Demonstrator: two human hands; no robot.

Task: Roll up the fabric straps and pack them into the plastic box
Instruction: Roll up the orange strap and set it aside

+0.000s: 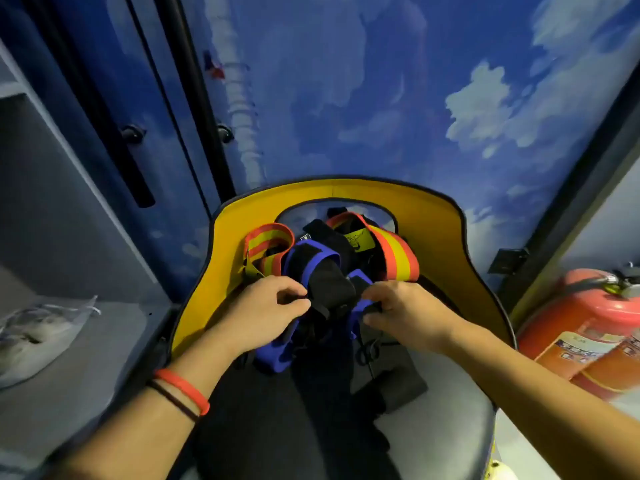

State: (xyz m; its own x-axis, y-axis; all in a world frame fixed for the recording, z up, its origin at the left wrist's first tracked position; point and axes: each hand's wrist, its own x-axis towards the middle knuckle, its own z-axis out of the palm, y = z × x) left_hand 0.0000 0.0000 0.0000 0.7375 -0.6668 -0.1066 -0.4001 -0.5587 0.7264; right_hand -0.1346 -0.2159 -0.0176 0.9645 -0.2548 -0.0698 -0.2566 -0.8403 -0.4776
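A tangle of fabric straps lies on a seat with a yellow curved back. Blue-edged black straps sit in the middle, with orange-and-yellow striped straps looped behind them on both sides. My left hand pinches a black strap end between thumb and fingers. Just to its right, my right hand grips a blue-edged strap with curled fingers. More black straps trail toward me over the seat. No plastic box is in view.
A red fire extinguisher lies at the right. A clear plastic bag rests on a grey shelf at the left. Behind the seat stands a wall printed with blue sky and clouds, and a dark door with a long handle.
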